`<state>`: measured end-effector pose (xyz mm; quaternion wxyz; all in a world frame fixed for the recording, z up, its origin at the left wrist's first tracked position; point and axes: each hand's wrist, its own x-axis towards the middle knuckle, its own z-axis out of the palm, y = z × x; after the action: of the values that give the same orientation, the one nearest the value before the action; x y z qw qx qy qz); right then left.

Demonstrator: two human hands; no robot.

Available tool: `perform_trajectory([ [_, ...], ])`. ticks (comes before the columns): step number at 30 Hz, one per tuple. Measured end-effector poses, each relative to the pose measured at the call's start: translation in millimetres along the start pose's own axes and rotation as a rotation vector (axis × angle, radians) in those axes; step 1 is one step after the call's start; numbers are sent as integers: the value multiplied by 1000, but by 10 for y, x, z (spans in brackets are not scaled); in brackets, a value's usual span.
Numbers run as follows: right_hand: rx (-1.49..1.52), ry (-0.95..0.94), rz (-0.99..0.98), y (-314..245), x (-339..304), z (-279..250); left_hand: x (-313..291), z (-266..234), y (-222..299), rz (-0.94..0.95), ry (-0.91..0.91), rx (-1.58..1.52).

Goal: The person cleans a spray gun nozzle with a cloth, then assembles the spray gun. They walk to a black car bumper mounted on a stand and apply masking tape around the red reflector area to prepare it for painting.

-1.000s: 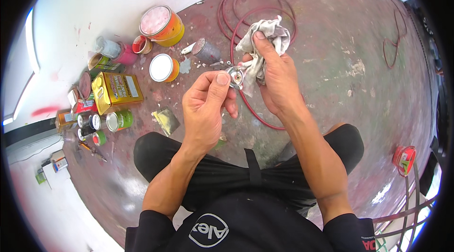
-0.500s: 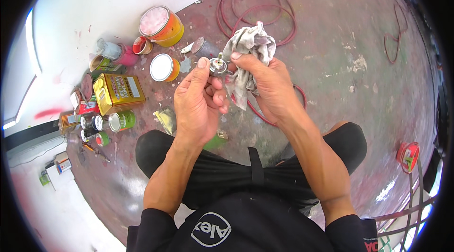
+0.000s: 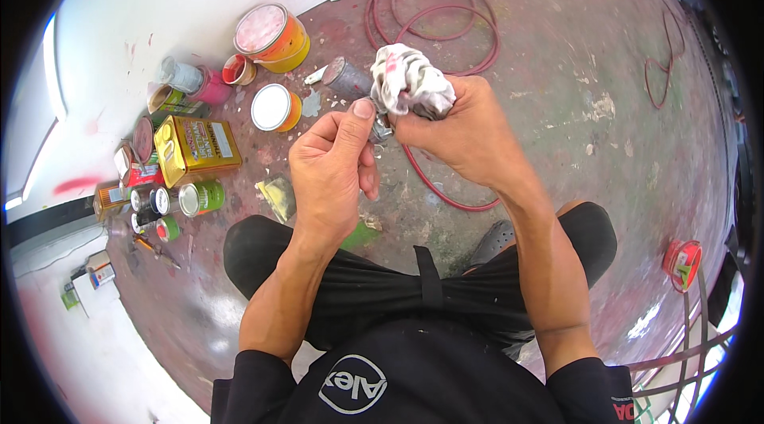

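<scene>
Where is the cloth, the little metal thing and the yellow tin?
stained rag [image 3: 410, 78], head view, bunched middle.
small metal part [image 3: 380, 130], head view, its visible side between the fingers.
yellow rectangular tin [image 3: 196, 149], head view, its flat top face.

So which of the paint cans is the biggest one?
The orange can with the pink-smeared lid, at the top of the group beside the white wall. It is wider than the white-lidded can and the small tins lying on their sides.
</scene>
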<state>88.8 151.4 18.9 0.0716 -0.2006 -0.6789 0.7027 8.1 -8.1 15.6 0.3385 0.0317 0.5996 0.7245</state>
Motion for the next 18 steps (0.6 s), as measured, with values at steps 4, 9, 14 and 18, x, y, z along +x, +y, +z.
perform_trajectory([
  [4, -77, -30, -62, -20, -11, -30, -28, -55, -9, 54, -68, 83],
  [9, -23, -28, -61, -1, -39, -4, -50, -64, 6, 51, -87, 97],
  [14, 47, 1, -132, 139, -27, 38, -63, -70, 16, 56, -91, 62],
  [18, 347, 81, -78, 33, -50, 70, -66, -56, 37, 89, -58, -127],
])
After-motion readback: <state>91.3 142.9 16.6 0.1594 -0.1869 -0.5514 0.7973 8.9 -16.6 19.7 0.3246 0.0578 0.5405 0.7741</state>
